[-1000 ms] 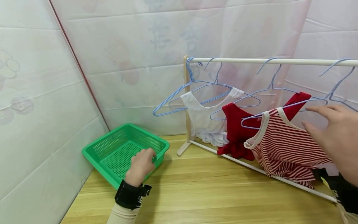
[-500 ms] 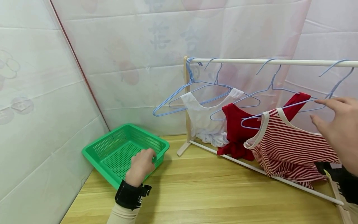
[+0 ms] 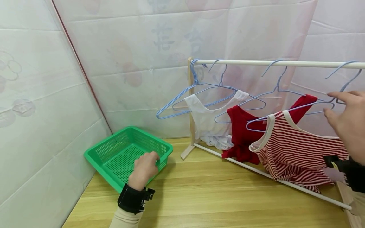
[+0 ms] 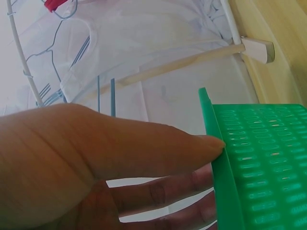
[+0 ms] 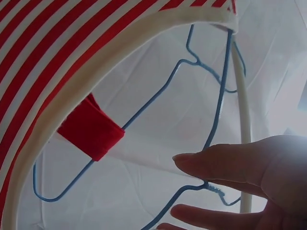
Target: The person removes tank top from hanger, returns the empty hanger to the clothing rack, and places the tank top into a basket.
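Note:
In the head view my left hand (image 3: 144,169) grips the near right rim of the green plastic basket (image 3: 149,139). The left wrist view shows the thumb on one side of that rim and fingers on the other. My right hand (image 3: 349,120) is at the neck of a blue wire hanger (image 5: 220,96) bearing a red-and-white striped tank top (image 3: 302,145). Its thumb and fingers are apart, with the hanger's wire junction between them in the right wrist view. That hanger hooks over the white rack bar (image 3: 302,64). The basket's visible inside holds nothing.
A red top (image 3: 242,126) and a white top (image 3: 212,122) hang farther left on separate blue hangers. Several bare hangers (image 3: 174,101) bunch at the rack's left end. The wooden table (image 3: 199,196) lies in front, with fabric walls behind and at the left.
My right hand has moved right and slightly up, to the neck of the striped top's hanger. The left hand and basket have stayed put.

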The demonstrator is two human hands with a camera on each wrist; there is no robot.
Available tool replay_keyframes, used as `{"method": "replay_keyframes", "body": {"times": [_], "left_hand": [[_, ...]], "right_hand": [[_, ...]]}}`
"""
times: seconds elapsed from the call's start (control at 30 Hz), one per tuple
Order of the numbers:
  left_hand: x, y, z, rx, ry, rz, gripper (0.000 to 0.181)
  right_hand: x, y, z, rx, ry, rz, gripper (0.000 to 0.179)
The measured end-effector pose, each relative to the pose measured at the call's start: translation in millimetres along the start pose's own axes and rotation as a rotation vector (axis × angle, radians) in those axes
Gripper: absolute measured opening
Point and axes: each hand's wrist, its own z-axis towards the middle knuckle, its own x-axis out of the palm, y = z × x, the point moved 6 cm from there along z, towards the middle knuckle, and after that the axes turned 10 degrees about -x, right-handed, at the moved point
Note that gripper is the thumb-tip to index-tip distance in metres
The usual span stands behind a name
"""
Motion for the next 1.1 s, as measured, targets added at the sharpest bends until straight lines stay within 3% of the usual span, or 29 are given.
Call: {"method": "replay_keyframes", "body": {"times": [0.1,0.33,0.5,0.73,0.93,1.1], "left_hand": [[0.1,-0.3,0.4,-0.001,0.002,0.002,0.042],[0.0,-0.8,0.7,-0.004,0.004,-0.001,0.042],[0.0,-0.8,0.9,-0.003,0.003,0.0,0.042],[-1.3,-0.9,1.3,0.001,0.001,0.004,0.041],[-1.3,-0.1,1.2,-0.002,0.007,0.002,0.04],[-1.2,-0.2,1.0,0.0,0.004,0.001,0.04]], "right_hand": [[2.4,-3.7,2.0,0.031,0.048,-0.004,0.046],[-0.2,-3.3,9.9,0.035,0.022,-0.026,0.034],[-1.9,-3.3,12.9,0.04,0.025,-0.005,0.03],[-3.9,-6.3,21.1,0.021,0.001,0.105,0.034],[-2.8,-7.0,21.5,0.037,0.015,0.112,0.035],[-9.6,-5.9,25.1,0.062,-0.048,0.145,0.037]]}}
